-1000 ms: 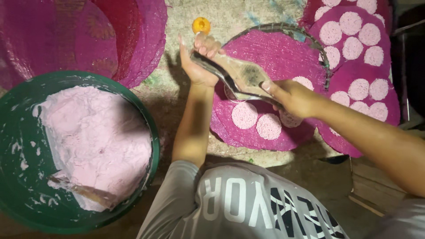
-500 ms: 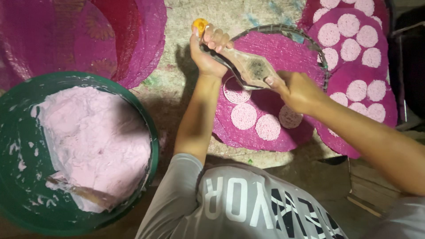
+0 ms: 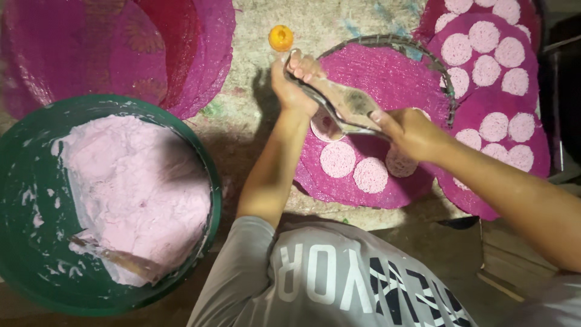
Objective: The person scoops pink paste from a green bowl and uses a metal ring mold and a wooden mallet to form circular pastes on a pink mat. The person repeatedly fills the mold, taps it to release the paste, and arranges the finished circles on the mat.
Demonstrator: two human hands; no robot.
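Both hands, left hand (image 3: pixel 293 85) and right hand (image 3: pixel 411 130), grip clamped on the thin metal scraper (image 3: pixel 342 103), which looks stiff, light and paste-slick, best held at its ends.

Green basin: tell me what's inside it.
The green basin holds a mound of pink dough, with a wooden paddle lying on its near edge. Smears dot the walls; the bottom under the dough is hidden.

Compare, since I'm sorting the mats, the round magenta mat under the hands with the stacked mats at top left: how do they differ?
The round mat under the hands carries pale pink discs; the stacked mats at top left carry none. The round mat lies single, with a dark ring along its upper edge; the stacked mats overlap, one redder than the rest. Both hands, left hand and right hand, work over the round mat. Both are magenta mesh.
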